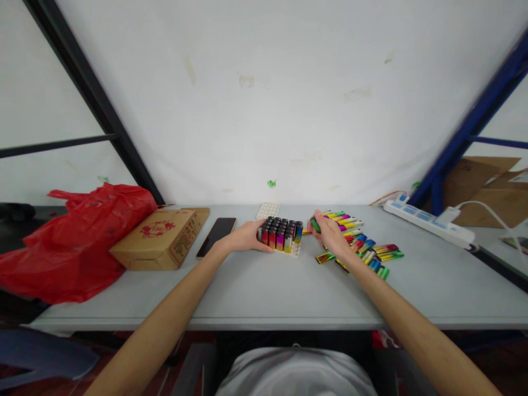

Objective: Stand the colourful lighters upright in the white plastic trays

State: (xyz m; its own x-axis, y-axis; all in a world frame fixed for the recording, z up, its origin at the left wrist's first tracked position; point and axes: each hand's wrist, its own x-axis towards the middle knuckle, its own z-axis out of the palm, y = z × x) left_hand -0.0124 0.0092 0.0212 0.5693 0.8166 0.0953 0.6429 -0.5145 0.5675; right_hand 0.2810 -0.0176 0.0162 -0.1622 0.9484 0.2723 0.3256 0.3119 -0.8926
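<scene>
Left hand [248, 236]: it was half curled round the left side of the standing lighters [281, 234], thumb along their near face, with a steadying hold on them.
Right hand [328, 234]: its fingers were drawn together in a pinch on a green piece [315, 224], apart from the rows; the hand covered most of it, so its full shape could not be told.
Standing lighters: they stood upright in close rows between the two hands, touching the left one, dark tops up, bodies in several bright colours.
White holder [296, 252]: it sat under the rows, and bare sockets showed at its near corner on the right hand's side.
Loose lighters [367, 245]: they lay scattered beside and beyond the right hand, some partly behind it.
Second holder [268, 210]: it lay beyond the left hand, near the wall [289, 110].
Phone [218, 236]: it lay flat to the left of the left hand, with the carton [152, 242] and red bag [82, 236] farther out.
Power strip [429, 223]: it lay well to the right of the right hand.
</scene>
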